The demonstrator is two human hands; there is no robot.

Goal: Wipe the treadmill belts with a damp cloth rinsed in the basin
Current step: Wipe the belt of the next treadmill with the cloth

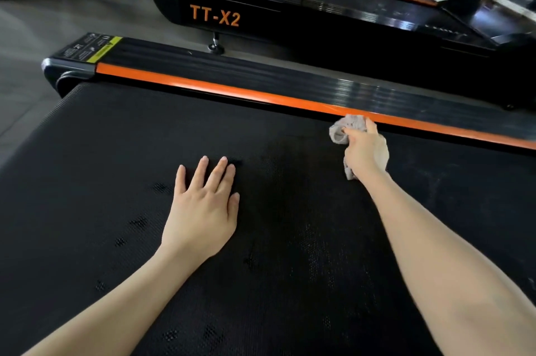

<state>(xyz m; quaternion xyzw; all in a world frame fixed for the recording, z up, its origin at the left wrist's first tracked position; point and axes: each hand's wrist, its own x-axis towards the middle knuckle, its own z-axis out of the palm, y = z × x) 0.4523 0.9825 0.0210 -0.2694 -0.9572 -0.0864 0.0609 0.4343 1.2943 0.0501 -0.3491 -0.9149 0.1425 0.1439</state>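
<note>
A black textured treadmill belt [121, 152] fills most of the view. My left hand [203, 207] lies flat on it with the fingers spread and straight. My right hand [365, 149] grips a crumpled grey cloth [340, 131] and holds it against the belt's far edge, right beside the orange side strip [232, 89]. A darker, damp-looking patch shows on the belt between my two hands. No basin is in view.
Beyond the orange strip runs the black ribbed side rail [261, 74] with a yellow warning label [103, 49]. A second treadmill marked TT-X2 [214, 17] stands behind it. Grey floor [87, 7] lies to the left.
</note>
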